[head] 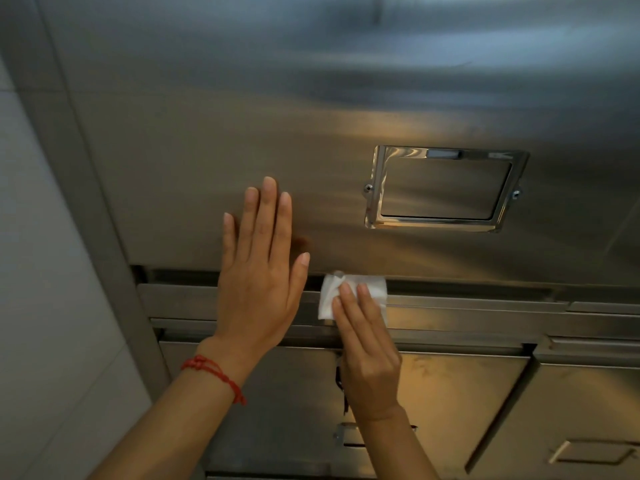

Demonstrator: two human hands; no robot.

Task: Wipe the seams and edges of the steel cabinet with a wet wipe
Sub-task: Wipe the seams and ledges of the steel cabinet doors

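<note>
The steel cabinet (214, 133) fills the view, with a wide upper door and drawers below it. A dark horizontal seam (467, 289) runs between the door's lower edge and the drawer rails. My left hand (259, 268) lies flat with straight fingers against the door, just above the seam. My right hand (367, 344) presses a folded white wet wipe (372, 287) onto the seam with straight fingers. The fingers cover the wipe's lower middle part.
A shiny recessed rectangular handle (445, 188) sits in the door, up and right of the wipe. Lower drawers (450, 403) with small handles lie beneath the rails. The cabinet's left frame (86, 202) meets a pale wall (38, 306). A red cord bracelet circles my left wrist.
</note>
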